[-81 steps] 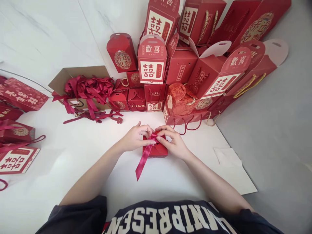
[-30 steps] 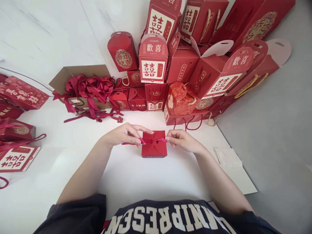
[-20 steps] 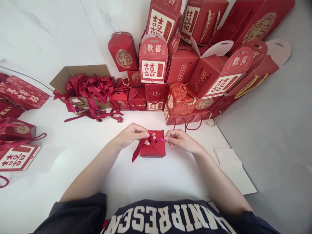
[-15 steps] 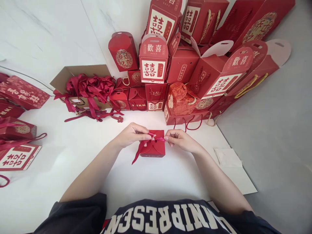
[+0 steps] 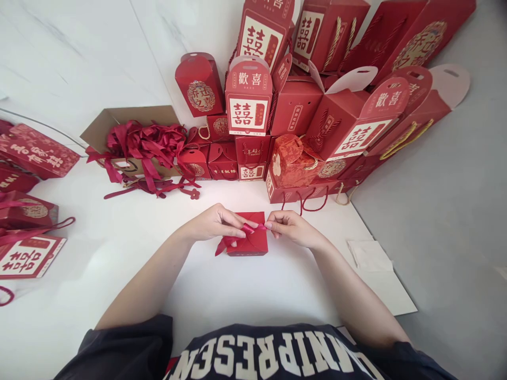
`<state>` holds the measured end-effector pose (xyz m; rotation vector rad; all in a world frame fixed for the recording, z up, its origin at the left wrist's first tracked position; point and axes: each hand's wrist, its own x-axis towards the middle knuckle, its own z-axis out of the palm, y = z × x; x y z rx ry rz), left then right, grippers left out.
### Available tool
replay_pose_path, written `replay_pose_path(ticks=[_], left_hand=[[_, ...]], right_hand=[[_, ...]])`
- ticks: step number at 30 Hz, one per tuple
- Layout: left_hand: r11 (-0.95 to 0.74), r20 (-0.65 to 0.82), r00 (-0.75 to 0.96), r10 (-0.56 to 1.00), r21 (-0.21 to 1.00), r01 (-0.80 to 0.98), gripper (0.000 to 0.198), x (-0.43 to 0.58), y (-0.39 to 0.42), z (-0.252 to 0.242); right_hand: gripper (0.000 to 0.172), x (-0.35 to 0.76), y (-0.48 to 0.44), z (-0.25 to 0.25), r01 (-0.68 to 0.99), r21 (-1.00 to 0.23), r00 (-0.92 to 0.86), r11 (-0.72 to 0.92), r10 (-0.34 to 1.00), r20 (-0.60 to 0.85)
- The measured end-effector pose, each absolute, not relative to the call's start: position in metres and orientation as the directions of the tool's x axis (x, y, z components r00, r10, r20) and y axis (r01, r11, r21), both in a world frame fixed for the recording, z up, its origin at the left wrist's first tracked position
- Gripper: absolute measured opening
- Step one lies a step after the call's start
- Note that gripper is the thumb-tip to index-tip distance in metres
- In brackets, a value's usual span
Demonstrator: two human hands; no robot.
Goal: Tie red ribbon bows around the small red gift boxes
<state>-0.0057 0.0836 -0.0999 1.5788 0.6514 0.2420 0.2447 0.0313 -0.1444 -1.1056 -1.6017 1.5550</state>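
Note:
A small red gift box (image 5: 257,244) with folded petal flaps lies on the white table (image 5: 206,295), directly in front of me. A crimson satin ribbon (image 5: 249,228) crosses its top. My left hand (image 5: 214,222) pinches the ribbon above the box's left part, and a short ribbon tail (image 5: 222,246) hangs over the left corner. My right hand (image 5: 291,228) pinches the ribbon's other end at the box's right side. Part of the knot area is hidden by my fingers.
Behind the box stand many red gift boxes and bags (image 5: 249,105). An open cardboard box (image 5: 134,119) overflows with red ribbons. Red bags and boxes (image 5: 27,258) lie at the left. A white paper sheet (image 5: 368,256) lies on the right, beside the grey floor (image 5: 435,211).
The ribbon was stretched straight across the box, then loosened into a bunched loop. Its tail now lies shorter at the left corner, and my left hand sits slightly lower.

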Motion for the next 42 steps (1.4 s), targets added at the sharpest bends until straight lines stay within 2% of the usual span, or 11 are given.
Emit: replay_pose_path(ticks=[3,7,13,20,23,29,35,42], left_hand=[[-0.039,-0.227,0.832,0.507,0.958,0.284,0.016,-0.012,0.087,-0.093],[-0.096,-0.297,0.835,0.462,0.92,0.38,0.019,-0.023,0.091,-0.079],[-0.08,-0.385,0.766,0.515,0.868,0.49,0.028,-0.027,0.091,-0.074],[-0.285,-0.342,0.797,0.497,0.803,0.523,0.025,-0.023,0.084,-0.072],[-0.297,-0.322,0.817,0.479,0.816,0.496,0.024,-0.024,0.084,-0.068],[-0.293,-0.089,0.854,0.513,0.917,0.271,0.016,-0.014,0.09,-0.089],[-0.109,-0.033,0.793,0.609,0.986,0.125,0.015,-0.002,0.089,-0.116],[-0.132,-0.042,0.775,0.63,0.978,0.16,0.012,-0.002,0.09,-0.117]], right_hand=[[0.034,0.245,0.031,-0.144,0.138,-0.99,-0.441,-0.041,0.892,-0.099],[0.034,0.246,0.031,-0.143,0.141,-0.99,-0.447,-0.02,0.891,-0.081],[0.035,0.246,0.031,-0.143,0.14,-0.99,-0.449,-0.02,0.89,-0.081],[0.035,0.247,0.031,-0.144,0.147,-0.989,-0.448,-0.027,0.889,-0.091],[0.036,0.247,0.031,-0.144,0.148,-0.989,-0.449,-0.025,0.889,-0.09],[0.039,0.245,0.031,-0.143,0.155,-0.987,-0.452,-0.032,0.886,-0.1],[0.036,0.246,0.032,-0.144,0.141,-0.99,-0.452,-0.027,0.888,-0.089],[0.038,0.245,0.031,-0.141,0.144,-0.989,-0.448,-0.046,0.888,-0.106]])
